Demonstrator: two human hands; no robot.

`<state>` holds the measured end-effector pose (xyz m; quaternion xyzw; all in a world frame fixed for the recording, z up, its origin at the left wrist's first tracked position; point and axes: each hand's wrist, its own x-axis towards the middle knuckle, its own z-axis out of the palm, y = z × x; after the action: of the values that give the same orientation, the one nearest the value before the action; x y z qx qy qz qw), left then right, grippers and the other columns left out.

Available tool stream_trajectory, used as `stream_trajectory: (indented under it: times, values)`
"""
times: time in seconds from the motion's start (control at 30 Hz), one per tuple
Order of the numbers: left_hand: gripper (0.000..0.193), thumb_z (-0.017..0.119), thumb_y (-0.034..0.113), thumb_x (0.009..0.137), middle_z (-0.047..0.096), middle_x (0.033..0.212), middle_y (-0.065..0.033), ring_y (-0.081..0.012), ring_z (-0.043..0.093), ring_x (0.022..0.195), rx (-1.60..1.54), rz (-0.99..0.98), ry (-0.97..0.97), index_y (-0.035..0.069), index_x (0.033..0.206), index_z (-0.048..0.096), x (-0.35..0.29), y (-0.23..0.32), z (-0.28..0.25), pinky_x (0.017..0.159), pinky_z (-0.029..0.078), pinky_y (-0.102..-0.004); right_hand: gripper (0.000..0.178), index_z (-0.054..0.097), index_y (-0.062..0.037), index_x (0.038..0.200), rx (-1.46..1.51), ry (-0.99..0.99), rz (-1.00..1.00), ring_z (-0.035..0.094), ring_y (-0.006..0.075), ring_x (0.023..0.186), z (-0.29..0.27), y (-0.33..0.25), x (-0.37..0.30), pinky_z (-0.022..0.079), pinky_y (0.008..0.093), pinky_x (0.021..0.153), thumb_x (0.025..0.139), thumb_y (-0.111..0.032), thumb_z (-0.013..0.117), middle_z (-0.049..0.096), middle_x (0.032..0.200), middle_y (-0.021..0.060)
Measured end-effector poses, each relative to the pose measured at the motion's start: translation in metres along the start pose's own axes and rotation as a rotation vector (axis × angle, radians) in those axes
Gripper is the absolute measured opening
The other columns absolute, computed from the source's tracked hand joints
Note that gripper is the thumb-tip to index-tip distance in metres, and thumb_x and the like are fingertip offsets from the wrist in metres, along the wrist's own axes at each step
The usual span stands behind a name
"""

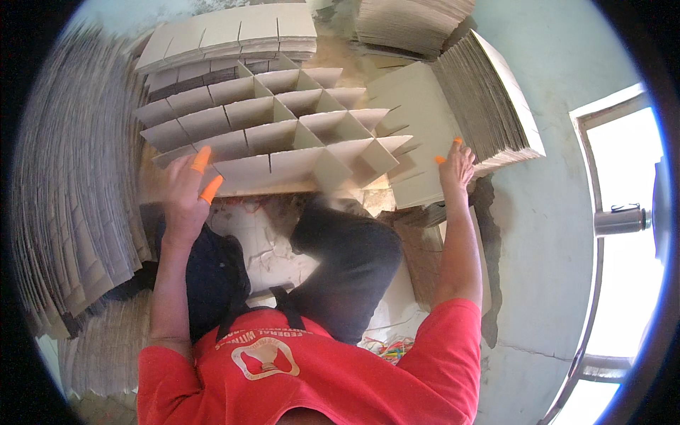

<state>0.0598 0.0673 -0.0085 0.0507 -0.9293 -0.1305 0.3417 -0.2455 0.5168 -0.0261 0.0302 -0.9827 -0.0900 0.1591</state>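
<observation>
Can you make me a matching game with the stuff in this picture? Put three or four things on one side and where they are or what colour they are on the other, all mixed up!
Things:
1. cardboard grid
2. left hand
3. right hand
4. shirt

Matches:
A. red
B. on a flat slotted cardboard sheet
C. many open cells, in the middle
D. at the grid's near left edge

Pairs: 1-C, 2-D, 3-B, 4-A
</observation>
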Motion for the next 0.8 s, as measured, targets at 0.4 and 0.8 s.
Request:
stream_trajectory:
  times: [0.4, 0.8]
  values:
    - [0.053, 0.080, 0.013, 0.074, 0.065, 0.110, -0.0151, -0.0319, 0.060, 0.106, -0.015, -0.016, 0.070, 0.005, 0.124, 0.064, -0.001, 0.001, -0.003, 0.092, 0.046, -0.0428, 0.032, 0.057, -0.0063, 0.110, 0.570, 0.651, 0.009, 0.065, 0.0317, 0.093, -0.087, 0.000, 0.026, 0.051, 0.0418, 0.083, 0.083, -0.010, 0.074, 0.068, 0.099, 0.0166]
    - [0.020, 0.074, 0.008, 0.075, 0.069, 0.080, -0.0095, -0.0264, 0.062, 0.076, -0.137, 0.130, 0.028, 0.004, 0.094, 0.071, 0.009, 0.000, 0.032, 0.075, 0.048, -0.0402, 0.068, 0.052, -0.0088, 0.141, 1.113, 0.031, -0.706, 0.053, 0.0038, 0.085, -0.272, -0.160, -0.029, 0.049, 0.0200, 0.078, 0.078, 0.003, 0.075, 0.067, 0.104, -0.0011]
